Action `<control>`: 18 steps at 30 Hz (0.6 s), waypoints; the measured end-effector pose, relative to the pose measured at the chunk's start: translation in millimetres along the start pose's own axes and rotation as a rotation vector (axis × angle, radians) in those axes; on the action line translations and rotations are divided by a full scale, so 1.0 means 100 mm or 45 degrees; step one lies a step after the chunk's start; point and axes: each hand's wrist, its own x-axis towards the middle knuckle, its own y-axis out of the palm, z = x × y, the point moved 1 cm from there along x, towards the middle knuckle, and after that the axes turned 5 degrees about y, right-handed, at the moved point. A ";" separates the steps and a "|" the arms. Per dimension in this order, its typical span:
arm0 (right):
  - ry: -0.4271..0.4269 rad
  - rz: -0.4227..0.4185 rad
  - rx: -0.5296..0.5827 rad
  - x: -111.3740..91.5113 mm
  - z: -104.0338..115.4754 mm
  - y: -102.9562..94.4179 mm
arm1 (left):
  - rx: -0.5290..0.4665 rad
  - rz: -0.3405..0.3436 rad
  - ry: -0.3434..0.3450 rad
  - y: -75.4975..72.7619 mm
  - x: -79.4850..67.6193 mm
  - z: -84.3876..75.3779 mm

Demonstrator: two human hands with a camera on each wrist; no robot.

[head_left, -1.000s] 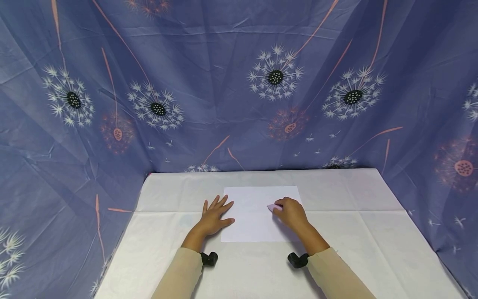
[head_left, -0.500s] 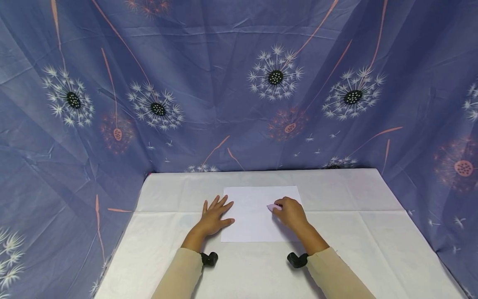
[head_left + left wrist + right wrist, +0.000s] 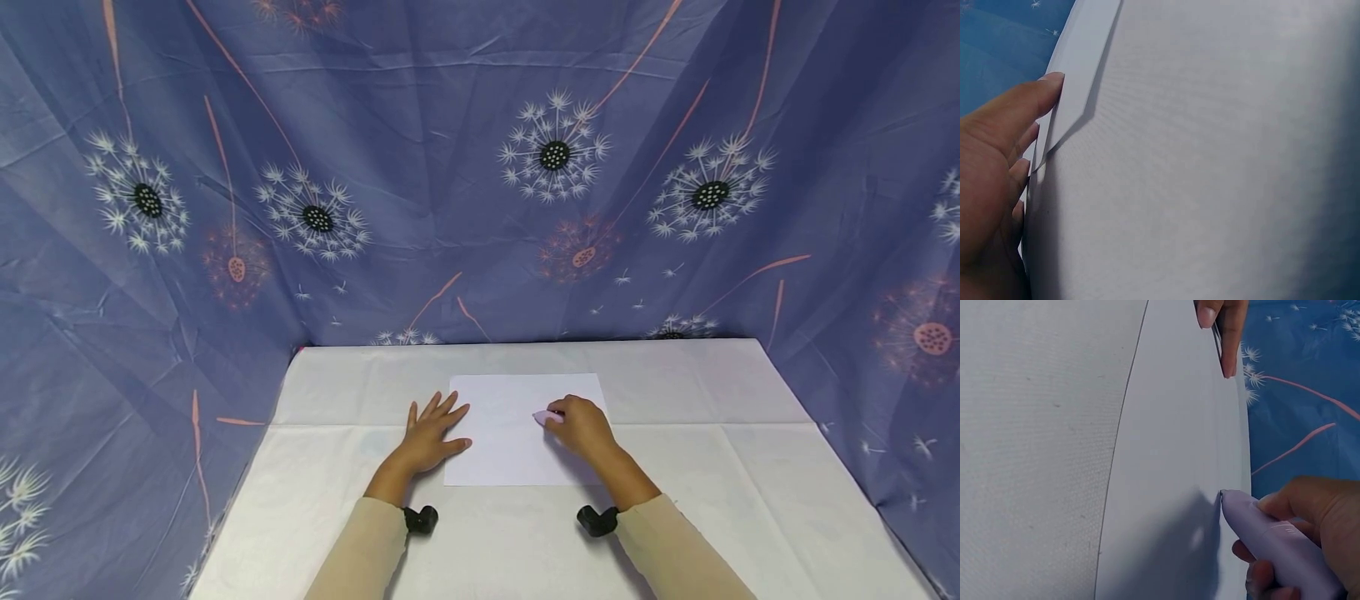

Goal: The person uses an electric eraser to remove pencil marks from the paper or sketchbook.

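A white sheet of paper (image 3: 498, 450) lies on the table between both hands. My left hand (image 3: 429, 440) rests with spread fingers across the sheet's left edge. In the left wrist view, the thumb of this hand (image 3: 1004, 119) is at the paper's edge (image 3: 1082, 81). My right hand (image 3: 587, 427) grips a lilac utility knife (image 3: 548, 417) over the right half of the sheet. The knife (image 3: 1272, 540) has a thick, tapered body in the right wrist view, and its small grey tip is right at the paper. The curled fingers partly hide its body.
A white cloth (image 3: 322, 517) with fold creases covers the table. Blue fabric with dandelion prints (image 3: 420, 167) hangs behind and at both sides. Black wrist cameras (image 3: 597, 522) sit at the cuffs of beige sleeves.
My right hand has shifted very slightly left with the lilac utility knife over the paper. The left hand and the sheet have stayed put.
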 end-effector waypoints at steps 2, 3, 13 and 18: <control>0.001 -0.008 -0.011 0.01 0.00 0.01 | -0.004 0.007 -0.006 -0.01 -0.01 0.00; 0.004 -0.013 -0.014 0.01 0.00 0.01 | -0.004 0.010 -0.007 -0.01 -0.01 -0.01; -0.003 -0.012 -0.025 0.02 0.02 0.02 | 0.005 0.015 -0.010 -0.02 -0.01 -0.01; 0.000 0.003 -0.018 0.02 0.03 0.02 | 0.005 0.015 -0.010 -0.03 -0.01 -0.02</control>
